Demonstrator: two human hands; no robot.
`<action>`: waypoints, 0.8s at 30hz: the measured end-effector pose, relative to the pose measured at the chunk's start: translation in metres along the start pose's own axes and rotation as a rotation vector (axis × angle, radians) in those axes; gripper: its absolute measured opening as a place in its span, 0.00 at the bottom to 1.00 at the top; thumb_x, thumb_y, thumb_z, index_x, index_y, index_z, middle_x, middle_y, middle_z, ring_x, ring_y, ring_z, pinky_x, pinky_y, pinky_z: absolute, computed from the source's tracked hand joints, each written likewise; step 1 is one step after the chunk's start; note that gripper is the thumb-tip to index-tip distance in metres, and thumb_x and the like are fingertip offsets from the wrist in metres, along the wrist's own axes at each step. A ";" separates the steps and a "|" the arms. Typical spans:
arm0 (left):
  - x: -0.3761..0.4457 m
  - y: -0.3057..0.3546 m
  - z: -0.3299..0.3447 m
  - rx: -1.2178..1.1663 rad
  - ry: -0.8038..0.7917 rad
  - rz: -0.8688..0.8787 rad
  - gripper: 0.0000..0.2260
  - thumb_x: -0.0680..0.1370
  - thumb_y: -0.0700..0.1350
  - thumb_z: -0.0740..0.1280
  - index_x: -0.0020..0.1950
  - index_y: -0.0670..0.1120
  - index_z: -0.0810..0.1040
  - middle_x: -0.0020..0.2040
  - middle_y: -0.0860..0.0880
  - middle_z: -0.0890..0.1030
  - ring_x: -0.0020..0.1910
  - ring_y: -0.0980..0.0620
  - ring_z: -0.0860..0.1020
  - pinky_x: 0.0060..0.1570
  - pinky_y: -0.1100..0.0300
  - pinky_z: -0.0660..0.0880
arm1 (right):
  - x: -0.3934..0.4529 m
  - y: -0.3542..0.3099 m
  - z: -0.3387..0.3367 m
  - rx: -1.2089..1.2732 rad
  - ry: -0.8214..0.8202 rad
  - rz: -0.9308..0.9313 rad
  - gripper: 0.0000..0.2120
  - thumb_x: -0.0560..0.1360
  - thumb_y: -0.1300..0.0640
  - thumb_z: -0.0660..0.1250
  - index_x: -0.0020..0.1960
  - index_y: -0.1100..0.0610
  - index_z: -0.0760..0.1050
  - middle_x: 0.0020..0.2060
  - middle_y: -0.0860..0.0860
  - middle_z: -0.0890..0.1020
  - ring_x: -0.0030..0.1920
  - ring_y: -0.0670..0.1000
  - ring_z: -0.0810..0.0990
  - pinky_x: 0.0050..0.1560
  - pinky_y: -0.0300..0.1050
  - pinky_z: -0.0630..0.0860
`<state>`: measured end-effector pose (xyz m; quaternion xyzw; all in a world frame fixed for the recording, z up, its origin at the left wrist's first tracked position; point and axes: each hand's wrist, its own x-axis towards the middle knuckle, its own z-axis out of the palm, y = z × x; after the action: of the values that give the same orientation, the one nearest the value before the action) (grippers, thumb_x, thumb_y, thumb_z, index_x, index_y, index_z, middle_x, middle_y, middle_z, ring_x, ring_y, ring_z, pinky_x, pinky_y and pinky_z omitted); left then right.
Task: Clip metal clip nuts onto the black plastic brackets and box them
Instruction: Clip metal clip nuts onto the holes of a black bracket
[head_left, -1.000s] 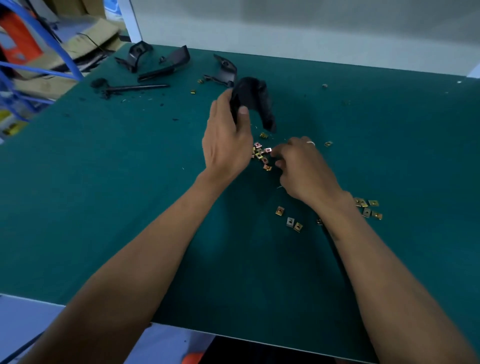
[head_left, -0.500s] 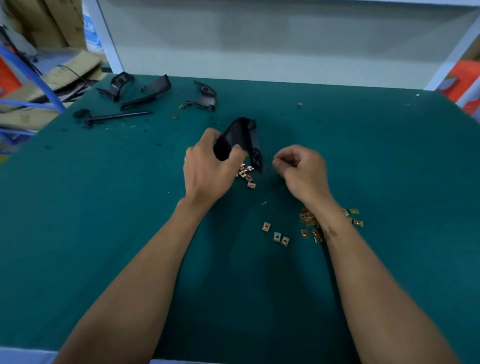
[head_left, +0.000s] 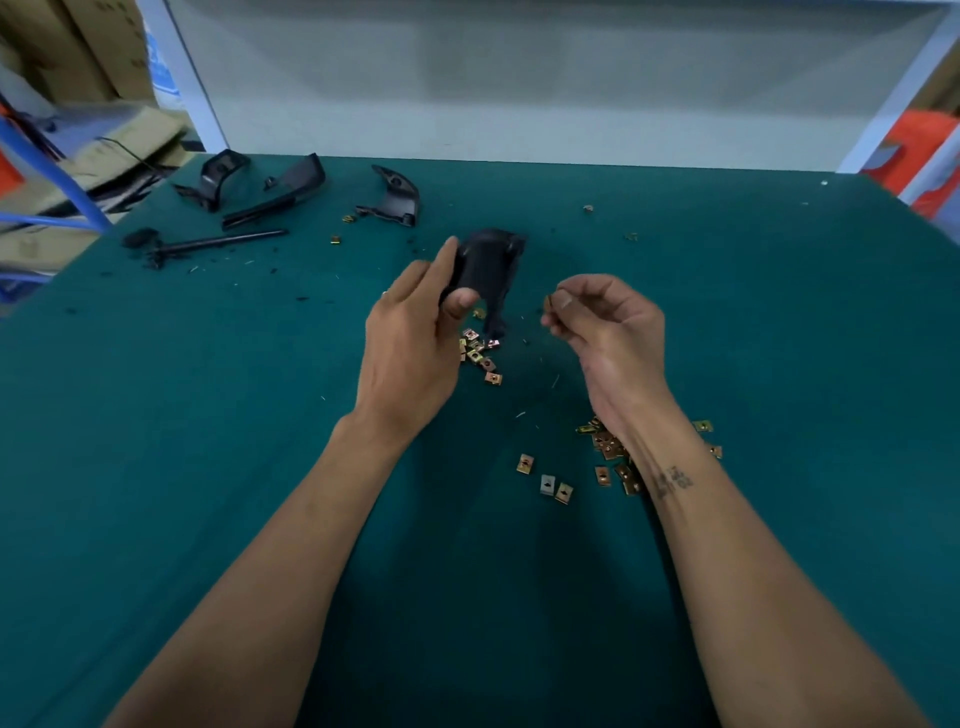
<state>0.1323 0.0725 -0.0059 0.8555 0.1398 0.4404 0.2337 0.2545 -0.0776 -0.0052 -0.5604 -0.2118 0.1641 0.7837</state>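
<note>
My left hand (head_left: 415, 338) grips a black plastic bracket (head_left: 488, 270) upright above the green table (head_left: 208, 441), thumb on its near face. Just to its right my right hand (head_left: 602, 322) pinches a small metal clip nut (head_left: 549, 303) between thumb and forefinger, a short gap from the bracket. Several loose clip nuts (head_left: 480, 356) lie under the bracket. More clip nuts (head_left: 610, 452) are scattered beside my right wrist, with a few clip nuts (head_left: 545, 480) nearer me.
At the far left of the table lie three spare black brackets (head_left: 218, 176) (head_left: 291, 187) (head_left: 397, 197) and a black rod (head_left: 218, 241). Cardboard boxes (head_left: 78, 47) and a blue frame (head_left: 47, 182) stand off the left edge. White shelf uprights (head_left: 893, 93) flank the back.
My right hand has lifted off the pile with a clip nut pinched and turned palm inward. The left hand has kept the bracket and tilted it. The head camera has moved back.
</note>
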 end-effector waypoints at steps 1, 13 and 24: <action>0.000 -0.002 -0.001 -0.006 -0.007 -0.007 0.19 0.85 0.46 0.61 0.72 0.38 0.75 0.41 0.47 0.78 0.35 0.49 0.72 0.36 0.59 0.68 | 0.000 -0.001 0.000 0.001 0.009 -0.019 0.07 0.77 0.70 0.70 0.48 0.60 0.82 0.38 0.53 0.84 0.40 0.52 0.83 0.47 0.44 0.80; 0.000 -0.007 -0.009 -0.075 -0.538 -0.102 0.19 0.87 0.49 0.54 0.42 0.43 0.74 0.37 0.48 0.85 0.27 0.55 0.82 0.31 0.55 0.79 | -0.005 -0.001 0.008 -0.045 0.098 -0.121 0.08 0.76 0.68 0.73 0.47 0.56 0.83 0.40 0.51 0.84 0.45 0.51 0.83 0.54 0.54 0.83; -0.015 0.009 0.004 0.444 -0.343 -0.100 0.32 0.76 0.75 0.48 0.42 0.48 0.72 0.38 0.40 0.80 0.38 0.35 0.79 0.35 0.50 0.68 | -0.010 0.002 0.015 -0.059 0.072 -0.046 0.07 0.76 0.70 0.73 0.47 0.59 0.84 0.39 0.53 0.86 0.44 0.54 0.85 0.51 0.53 0.84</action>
<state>0.1268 0.0573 -0.0138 0.9398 0.2332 0.2356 0.0824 0.2376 -0.0697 -0.0043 -0.5839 -0.2011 0.1194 0.7774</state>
